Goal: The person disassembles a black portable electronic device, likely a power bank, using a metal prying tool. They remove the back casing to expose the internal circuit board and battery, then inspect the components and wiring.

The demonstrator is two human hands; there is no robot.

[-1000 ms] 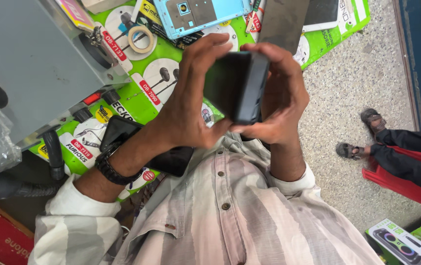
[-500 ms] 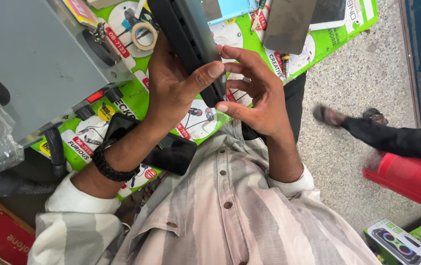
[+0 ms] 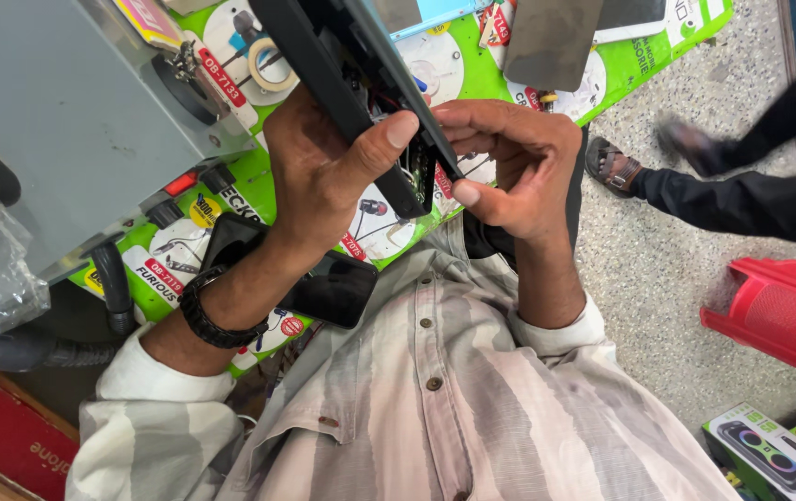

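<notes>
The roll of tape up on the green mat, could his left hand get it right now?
Probably not right away. The left hand is wrapped around the black device, so its grip is full. The roll of tape lies uncovered on the green mat.

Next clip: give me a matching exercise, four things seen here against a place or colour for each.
Things:
1. black device
2. wristband
3. tape roll
4. plastic stool

Descriptions:
A. red, on the floor at right
B. held up between left hand and right hand
C. lying on the green mat near the top
D. black, around the left wrist

Pairs: 1-B, 2-D, 3-C, 4-A
</notes>
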